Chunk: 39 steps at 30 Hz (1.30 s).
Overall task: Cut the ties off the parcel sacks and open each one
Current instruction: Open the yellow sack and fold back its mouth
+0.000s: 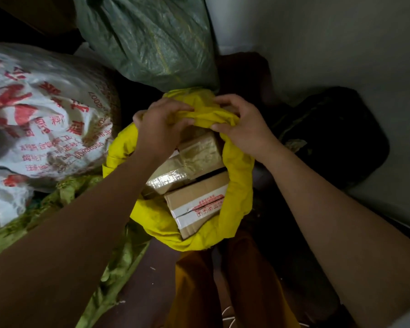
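Yellow fabric makes up the sack (237, 185) at the middle of the single head view, and every place below is told from it. Its mouth already gapes, showing taped cardboard parcels (194, 171) packed inside; no tie can be seen on it, so the cutting step looks done for this one.

Both hands work the far rim of the sack. The left hand (161, 121) pinches a bunched fold of the cloth with curled fingers, and the right hand (242, 124) grips the same gathered fold just beside it, thumb underneath. Held this way, the two seem set to draw the bunched cloth apart and down, so the mouth widens and the rim rolls back over the parcels.

The nearest parcel (197, 204) carries a strip of red print and small red symbols, too small to read.

Left of the sack lies a white woven sack (45, 110) with large red Chinese characters; the digits "2007" and a number ending "936555" can be made out, the rest is not legible. Beyond the yellow sack leans a green woven sack (149, 39), its neck out of view. Right of it sits a dark bag (336, 131) against a pale wall (341, 43). Crumpled green sacking (118, 263) lies near its left side.
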{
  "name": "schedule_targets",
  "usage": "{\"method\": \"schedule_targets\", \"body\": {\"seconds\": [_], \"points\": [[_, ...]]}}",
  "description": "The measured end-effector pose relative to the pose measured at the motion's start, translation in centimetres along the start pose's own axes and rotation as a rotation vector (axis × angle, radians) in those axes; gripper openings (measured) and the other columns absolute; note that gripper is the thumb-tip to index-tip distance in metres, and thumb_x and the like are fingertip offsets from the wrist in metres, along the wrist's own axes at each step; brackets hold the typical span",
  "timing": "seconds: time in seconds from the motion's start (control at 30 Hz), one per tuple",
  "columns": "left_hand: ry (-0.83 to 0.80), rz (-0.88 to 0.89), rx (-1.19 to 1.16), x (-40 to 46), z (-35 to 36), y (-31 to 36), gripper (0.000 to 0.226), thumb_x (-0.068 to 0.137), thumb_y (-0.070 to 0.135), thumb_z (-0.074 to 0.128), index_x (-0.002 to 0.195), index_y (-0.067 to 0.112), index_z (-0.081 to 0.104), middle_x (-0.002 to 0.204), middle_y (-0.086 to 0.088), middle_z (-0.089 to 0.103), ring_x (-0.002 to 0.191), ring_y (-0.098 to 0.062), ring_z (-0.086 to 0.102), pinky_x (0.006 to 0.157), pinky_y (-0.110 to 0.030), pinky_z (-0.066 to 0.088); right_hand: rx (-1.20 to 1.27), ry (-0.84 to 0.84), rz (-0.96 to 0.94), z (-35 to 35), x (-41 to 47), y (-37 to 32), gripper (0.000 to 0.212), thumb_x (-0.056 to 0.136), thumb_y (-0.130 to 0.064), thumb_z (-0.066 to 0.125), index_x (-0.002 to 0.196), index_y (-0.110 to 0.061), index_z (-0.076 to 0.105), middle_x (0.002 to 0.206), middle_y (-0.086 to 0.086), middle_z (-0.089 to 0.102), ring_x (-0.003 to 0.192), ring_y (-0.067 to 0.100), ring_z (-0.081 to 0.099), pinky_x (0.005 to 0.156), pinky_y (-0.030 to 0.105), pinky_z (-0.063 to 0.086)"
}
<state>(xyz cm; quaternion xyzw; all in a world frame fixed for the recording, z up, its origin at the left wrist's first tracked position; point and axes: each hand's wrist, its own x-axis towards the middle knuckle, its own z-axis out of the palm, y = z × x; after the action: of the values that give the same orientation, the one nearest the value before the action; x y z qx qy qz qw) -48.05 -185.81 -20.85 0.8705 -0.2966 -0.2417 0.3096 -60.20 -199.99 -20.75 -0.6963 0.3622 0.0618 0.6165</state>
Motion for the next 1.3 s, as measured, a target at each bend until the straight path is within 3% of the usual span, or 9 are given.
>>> {"method": "schedule_targets", "body": {"seconds": [0.2,0.3,0.43,0.57,0.7,0.97,1.1,1.2,1.3], "points": [[0.053,-0.062,0.132,1.4,1.4,0.7,0.012,0.09,0.027,0.06,0.095,0.018,0.067,0.09,0.008,0.058,0.105,-0.017,0.053,0.082,-0.028,0.016,-0.002,0.291,0.003,0.4,-3.4,2.3,0.041,0.079,-0.022,0.08,0.115,-0.015,0.062,0.109,0.001,0.065,0.1,0.011,0.062,0.087,0.027,0.052],[0.02,-0.107,0.186,1.6,2.1,0.7,0.017,0.095,0.029,0.053,0.097,0.018,0.066,0.089,-0.002,0.059,0.108,-0.021,0.049,0.092,-0.034,0.021,0.13,0.274,0.047,0.0,-3.1,2.9,0.007,0.088,-0.015,0.069,0.094,-0.019,0.069,0.085,-0.006,0.069,0.078,0.0,0.065,0.072,0.022,0.054],[0.043,-0.234,0.213,1.9,2.7,0.7,0.02,0.095,0.029,0.051,0.079,0.021,0.06,0.085,-0.005,0.059,0.105,-0.024,0.052,0.092,-0.039,0.023,0.419,0.18,0.293,0.2,-2.1,3.3,0.01,0.096,-0.019,0.059,0.092,-0.018,0.068,0.089,0.004,0.071,0.083,0.012,0.068,0.079,0.03,0.057],[0.054,-0.286,0.221,2.2,3.1,1.1,0.023,0.093,0.029,0.054,0.072,0.02,0.059,0.078,-0.001,0.057,0.094,-0.024,0.056,0.086,-0.037,0.02,0.3,0.227,0.274,0.4,-3.0,4.1,0.04,0.09,-0.038,0.065,0.126,-0.023,0.054,0.102,-0.004,0.067,0.095,0.008,0.065,0.079,0.022,0.054],[0.093,-0.309,0.243,3.0,3.0,1.3,0.019,0.092,0.03,0.054,0.083,0.022,0.068,0.096,-0.003,0.067,0.102,-0.026,0.056,0.095,-0.04,0.024,0.112,0.28,0.097,1.4,-6.2,4.8,0.083,0.059,-0.044,0.086,0.124,-0.043,0.033,0.122,-0.006,0.045,0.112,0.008,0.05,0.089,0.023,0.048],[0.117,-0.332,0.332,2.9,3.0,1.1,0.018,0.089,0.029,0.056,0.095,0.022,0.071,0.105,-0.003,0.067,0.11,-0.026,0.052,0.094,-0.041,0.024,0.278,0.308,0.204,1.1,-6.6,6.9,0.014,0.09,-0.009,0.065,0.094,-0.023,0.064,0.09,-0.001,0.07,0.086,0.012,0.067,0.078,0.035,0.056],[0.182,0.045,0.262,1.9,2.2,2.2,0.031,0.074,0.015,0.055,0.1,0.021,0.07,0.11,-0.001,0.064,0.115,-0.024,0.049,0.092,-0.037,0.022,0.379,0.184,0.281,0.8,-5.5,6.8,0.014,0.091,-0.01,0.064,0.096,-0.022,0.062,0.089,-0.002,0.068,0.085,0.012,0.065,0.076,0.032,0.055],[-0.161,0.45,0.211,-0.2,2.9,3.6,0.035,0.073,0.029,0.059,0.104,0.02,0.072,0.115,0.002,0.067,0.123,-0.022,0.051,0.105,-0.052,0.02,0.495,0.165,0.301,0.8,-5.2,6.4,0.014,0.09,-0.006,0.064,0.099,-0.017,0.059,0.087,0.002,0.067,0.08,0.014,0.066,0.073,0.031,0.055],[-0.401,0.548,0.292,-1.4,3.6,3.4,0.048,0.082,0.048,0.057,0.123,0.024,0.064,0.129,0.005,0.061,0.133,-0.016,0.043,0.113,-0.051,0.007,0.626,0.169,0.313,0.8,-5.2,5.8,0.019,0.091,-0.003,0.062,0.106,-0.013,0.057,0.084,0.002,0.068,0.072,0.008,0.067,0.067,0.026,0.057]]}}
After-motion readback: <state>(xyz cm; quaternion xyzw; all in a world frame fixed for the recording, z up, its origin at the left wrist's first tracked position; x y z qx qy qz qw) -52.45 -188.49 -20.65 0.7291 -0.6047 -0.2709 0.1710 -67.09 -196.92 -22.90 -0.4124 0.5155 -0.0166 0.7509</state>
